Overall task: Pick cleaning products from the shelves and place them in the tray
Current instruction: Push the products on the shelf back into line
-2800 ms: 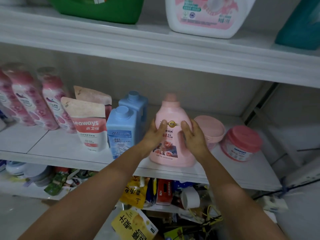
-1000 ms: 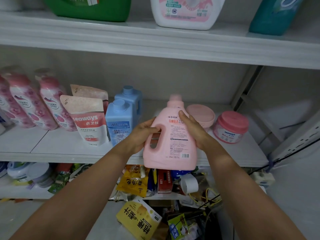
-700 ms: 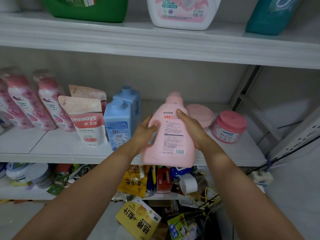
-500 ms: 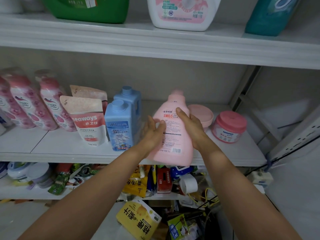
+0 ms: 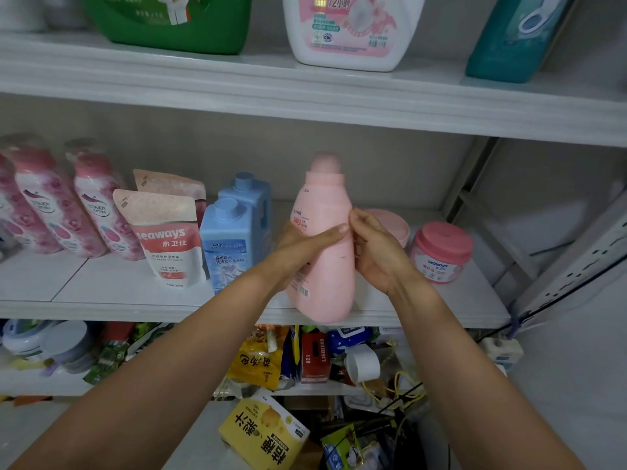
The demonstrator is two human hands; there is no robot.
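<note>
While the left hand (image 5: 298,247) wraps the pink bottle (image 5: 324,198), the right hand (image 5: 376,256) clasps its side. Blue bottles (image 5: 229,239) stand near it.

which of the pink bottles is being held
The plain pink bottle right of the blue bottles: the left hand and right hand hold it. The rose-printed pink bottles stand untouched at far left.
</note>
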